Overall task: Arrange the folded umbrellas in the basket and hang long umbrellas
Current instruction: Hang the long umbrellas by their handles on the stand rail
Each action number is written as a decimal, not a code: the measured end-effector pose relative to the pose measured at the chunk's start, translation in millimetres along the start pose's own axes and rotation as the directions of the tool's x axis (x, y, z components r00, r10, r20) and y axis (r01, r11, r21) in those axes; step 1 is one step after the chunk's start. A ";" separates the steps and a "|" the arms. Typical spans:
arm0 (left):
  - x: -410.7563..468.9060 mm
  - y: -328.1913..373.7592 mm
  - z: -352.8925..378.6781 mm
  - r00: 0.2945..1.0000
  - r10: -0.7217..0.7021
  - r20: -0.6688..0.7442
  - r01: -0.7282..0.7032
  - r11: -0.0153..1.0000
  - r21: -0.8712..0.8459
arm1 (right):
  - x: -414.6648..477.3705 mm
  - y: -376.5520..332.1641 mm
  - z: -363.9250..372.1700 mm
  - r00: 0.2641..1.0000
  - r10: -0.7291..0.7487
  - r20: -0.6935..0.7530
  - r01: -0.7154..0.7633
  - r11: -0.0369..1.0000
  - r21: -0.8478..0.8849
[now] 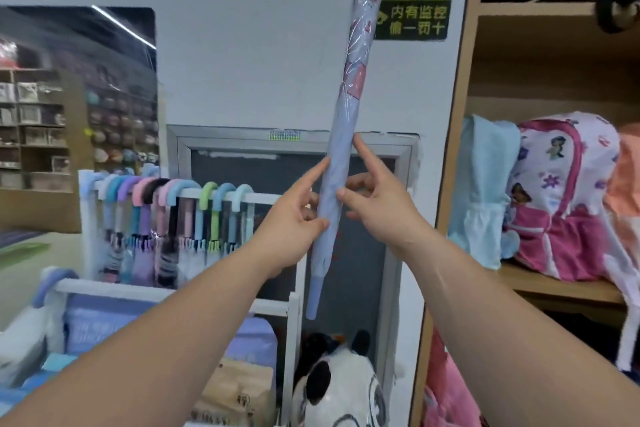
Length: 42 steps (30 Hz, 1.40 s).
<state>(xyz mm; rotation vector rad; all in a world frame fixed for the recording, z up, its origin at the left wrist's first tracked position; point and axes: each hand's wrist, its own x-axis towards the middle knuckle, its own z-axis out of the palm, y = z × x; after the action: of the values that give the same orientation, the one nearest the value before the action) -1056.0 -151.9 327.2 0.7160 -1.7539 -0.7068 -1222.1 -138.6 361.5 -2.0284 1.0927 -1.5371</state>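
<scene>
A long pale-blue umbrella (353, 87) in clear wrapping stands almost upright in front of me, its top out of frame and its thin end pointing down. My left hand (294, 218) and my right hand (377, 204) both grip its lower shaft from either side. To the left, several long umbrellas hang by coloured curved handles (180, 194) on the upper rail of a white rack (263, 198). A lower white rail (114, 288) crosses in front, with one blue curved handle hooked at its left end.
A wooden shelf unit (460, 114) stands close on the right, holding a light-blue bag and a pink patterned backpack (568, 198). A black-and-white panda-shaped item (339, 378) sits low at the centre. A dark panel in a grey frame (294, 142) is behind the umbrella.
</scene>
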 end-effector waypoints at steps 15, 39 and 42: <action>122.3 -53.8 -132.7 0.980 0.082 0.181 -0.070 0.995 -0.075 | 136.0 -0.8 113.2 0.983 0.000 -0.183 -0.034 0.983 -0.182; 222.2 -71.2 -161.2 0.981 0.174 0.084 -0.177 0.984 0.031 | 247.1 14.9 125.6 0.947 -0.127 -0.295 0.039 0.957 -0.288; 217.1 -85.5 -159.9 0.984 0.156 0.081 -0.160 0.986 0.040 | 241.5 29.0 133.6 0.949 -0.135 -0.283 0.054 0.960 -0.276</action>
<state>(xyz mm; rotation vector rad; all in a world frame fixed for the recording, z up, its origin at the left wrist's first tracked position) -947.6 -389.8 435.2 0.5791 -1.8805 -0.5943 -1083.2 -361.4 451.6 -2.0894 1.4001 -1.8842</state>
